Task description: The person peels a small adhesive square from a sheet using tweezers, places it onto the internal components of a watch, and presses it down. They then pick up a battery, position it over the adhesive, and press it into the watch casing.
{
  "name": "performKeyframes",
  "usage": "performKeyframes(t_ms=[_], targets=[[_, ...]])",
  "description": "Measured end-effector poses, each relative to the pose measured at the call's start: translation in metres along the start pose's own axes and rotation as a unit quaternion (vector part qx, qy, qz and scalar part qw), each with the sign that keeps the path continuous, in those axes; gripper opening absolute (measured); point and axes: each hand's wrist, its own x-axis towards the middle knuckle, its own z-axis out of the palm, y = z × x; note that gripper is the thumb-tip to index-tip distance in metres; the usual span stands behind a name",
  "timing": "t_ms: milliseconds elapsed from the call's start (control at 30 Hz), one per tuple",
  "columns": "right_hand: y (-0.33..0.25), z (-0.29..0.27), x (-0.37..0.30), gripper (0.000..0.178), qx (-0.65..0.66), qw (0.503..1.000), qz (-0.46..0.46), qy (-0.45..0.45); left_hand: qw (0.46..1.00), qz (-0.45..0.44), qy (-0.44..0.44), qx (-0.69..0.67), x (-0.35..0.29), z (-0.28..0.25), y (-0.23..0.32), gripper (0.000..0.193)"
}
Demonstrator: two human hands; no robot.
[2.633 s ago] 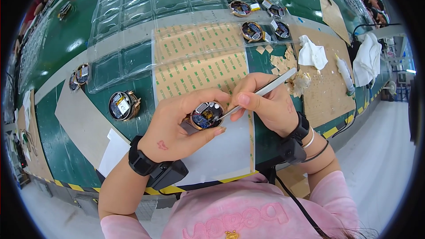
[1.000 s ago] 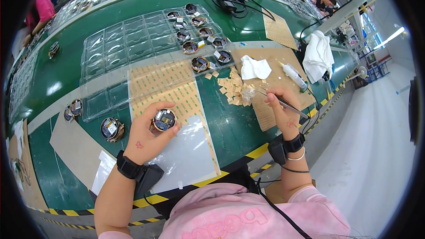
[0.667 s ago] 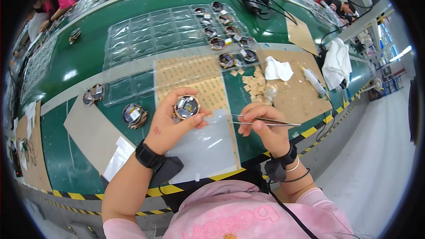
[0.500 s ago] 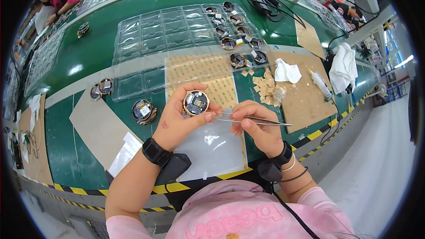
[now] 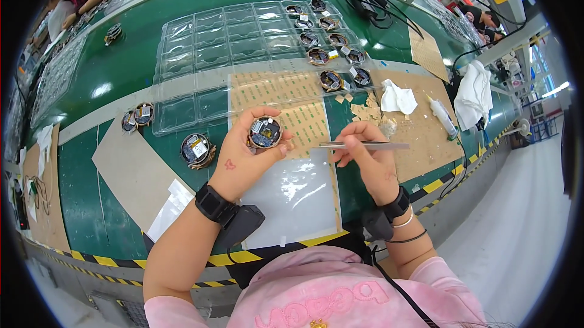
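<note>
A round, gold-rimmed electronic module (image 5: pixel 266 132) with dark circuitry is gripped in my left hand (image 5: pixel 240 155), its open face turned up. My right hand (image 5: pixel 370 161) pinches metal tweezers (image 5: pixel 365 145), whose tips point left toward the module but stand apart from it. Beneath both hands lies a yellowish sheet with rows of small adhesive pieces (image 5: pixel 280 103), with a translucent white film (image 5: pixel 289 200) nearer to me. Left of my left hand sits a stack of similar round modules (image 5: pixel 198 150) on the green bench.
A clear compartment tray (image 5: pixel 213 45) spreads across the bench, with several modules (image 5: pixel 331 80) in its right columns. Small tan paper scraps (image 5: pixel 365 111), a white cloth (image 5: pixel 398 98) and a white tube (image 5: pixel 443 118) lie on the right. A grey board (image 5: pixel 137 170) is at left; black cables (image 5: pixel 365 0) lie behind.
My right hand has drawn the tweezers away to the right and slightly up, off the module. My left hand has shifted a little left and up with the module.
</note>
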Motion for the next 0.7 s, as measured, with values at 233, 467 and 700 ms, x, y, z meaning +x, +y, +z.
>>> performKeyframes(t_ms=[233, 467, 700], targets=[[0.016, -0.007, 0.006, 0.016, -0.136, 0.990, 0.033, -0.014, 0.999, -0.016, -0.017, 0.035, 0.000, 0.004, -0.001, 0.051], [0.026, -0.007, 0.011, 0.014, -0.147, 0.988, -0.040, -0.032, 0.993, -0.015, -0.013, 0.119, 0.000, 0.006, -0.001, 0.052], [0.017, -0.003, 0.009, 0.015, -0.126, 0.992, 0.017, -0.017, 0.991, -0.023, 0.028, 0.127, 0.001, 0.007, -0.002, 0.052]])
